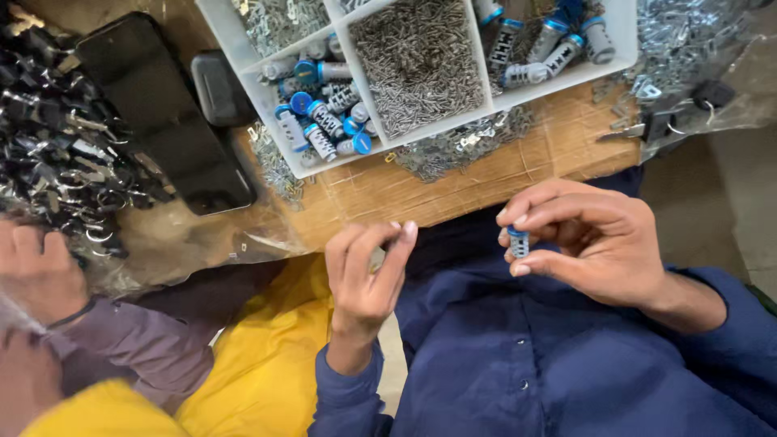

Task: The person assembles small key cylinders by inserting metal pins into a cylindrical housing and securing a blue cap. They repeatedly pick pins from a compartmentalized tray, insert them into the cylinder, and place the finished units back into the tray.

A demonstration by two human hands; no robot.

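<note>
My right hand (591, 243) pinches a small silver lock cylinder with a blue cap (519, 242) between thumb and forefinger, held upright over my blue shirt. My left hand (366, 275) is raised beside it, fingers curled around a small metal piece that is mostly hidden. Both hands hover just in front of the wooden table edge (486, 190). A white divided tray (340, 133) on the table holds several more blue-capped cylinders (324, 121) in one compartment and a heap of tiny metal pins (417, 61) in another.
A black phone (162, 113) and a dark case (218, 85) lie left of the tray. A pile of keys on rings (57, 146) fills the far left. Another person's hand (36, 271) rests at left. Loose metal parts in plastic (688, 48) lie at right.
</note>
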